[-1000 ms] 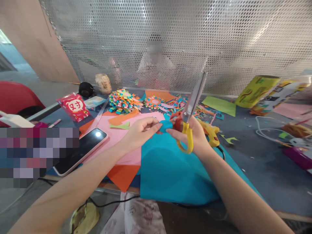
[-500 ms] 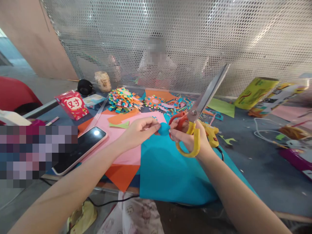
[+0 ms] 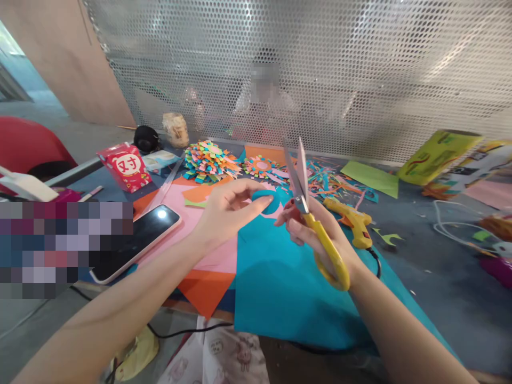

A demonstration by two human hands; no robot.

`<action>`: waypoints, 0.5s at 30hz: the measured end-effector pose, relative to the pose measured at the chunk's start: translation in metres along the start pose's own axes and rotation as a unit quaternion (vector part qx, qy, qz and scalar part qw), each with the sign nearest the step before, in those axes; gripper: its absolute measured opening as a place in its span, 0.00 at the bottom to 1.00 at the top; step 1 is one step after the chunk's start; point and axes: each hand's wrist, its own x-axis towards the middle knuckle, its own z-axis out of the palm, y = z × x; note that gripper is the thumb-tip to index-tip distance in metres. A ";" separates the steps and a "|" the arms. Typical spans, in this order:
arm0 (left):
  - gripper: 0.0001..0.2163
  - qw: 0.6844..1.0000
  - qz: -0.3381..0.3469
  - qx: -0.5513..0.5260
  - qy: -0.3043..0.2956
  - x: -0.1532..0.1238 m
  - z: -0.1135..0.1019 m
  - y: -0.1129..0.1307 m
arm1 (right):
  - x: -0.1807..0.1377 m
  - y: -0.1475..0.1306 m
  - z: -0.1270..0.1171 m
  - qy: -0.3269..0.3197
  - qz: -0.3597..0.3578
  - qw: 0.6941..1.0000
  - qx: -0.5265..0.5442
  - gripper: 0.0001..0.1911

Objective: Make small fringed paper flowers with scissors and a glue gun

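Between thumb and fingers, my left hand (image 3: 230, 209) pinches a small round piece of blue paper (image 3: 265, 202). My right hand (image 3: 316, 229) has its fingers in the handles of a pair of scissors (image 3: 301, 192), one handle yellow and the other red. The scissors point up and their blades stand slightly apart, to the right of the blue circle and not touching it. Beneath both hands lie a large sheet of blue paper (image 3: 276, 288) and a pink sheet (image 3: 216, 248).
Behind my hands are a fringed paper flower ball (image 3: 208, 161), a flatter paper flower (image 3: 262, 166) and paper strips (image 3: 328, 178). A yellow glue gun (image 3: 358, 221) is at right, a phone (image 3: 138, 242) at left. Further out stand a red packet (image 3: 126, 168) and a yellow-green tube (image 3: 438, 157).
My right hand has let go of the blue circle and drawn back to the right. The scissors have swung upright, with their blades parted. My left hand keeps the circle.
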 end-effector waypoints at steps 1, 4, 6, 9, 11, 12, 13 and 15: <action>0.03 1.000 0.004 -0.004 0.005 0.000 0.000 0.001 | -0.001 0.000 0.001 -0.005 0.004 1.000 0.001 0.21; 0.04 1.000 -0.002 -0.010 0.016 -0.002 0.001 0.004 | -0.004 -0.001 0.004 -0.018 0.020 0.999 -0.016 0.21; 0.05 0.999 -0.009 -0.028 0.020 -0.003 0.001 0.006 | -0.007 -0.003 0.004 -0.030 0.029 0.998 -0.043 0.20; 0.06 0.999 -0.007 -0.044 0.021 -0.004 0.002 0.008 | -0.009 -0.004 0.003 -0.043 0.026 0.996 -0.071 0.20; 0.07 0.999 -0.007 -0.043 0.017 -0.004 0.001 0.010 | -0.010 -0.002 0.001 -0.046 0.021 0.996 -0.076 0.19; 0.07 0.999 -0.007 -0.044 0.016 -0.004 0.001 0.011 | -0.010 -0.002 0.000 -0.046 0.018 0.996 -0.077 0.19; 0.07 0.999 -0.008 -0.045 0.017 -0.004 0.001 0.011 | -0.010 -0.001 0.000 -0.046 0.015 0.996 -0.077 0.19; 0.05 0.999 -0.009 -0.044 0.023 -0.004 0.001 0.013 | -0.010 0.000 -0.001 -0.047 0.013 0.995 -0.082 0.18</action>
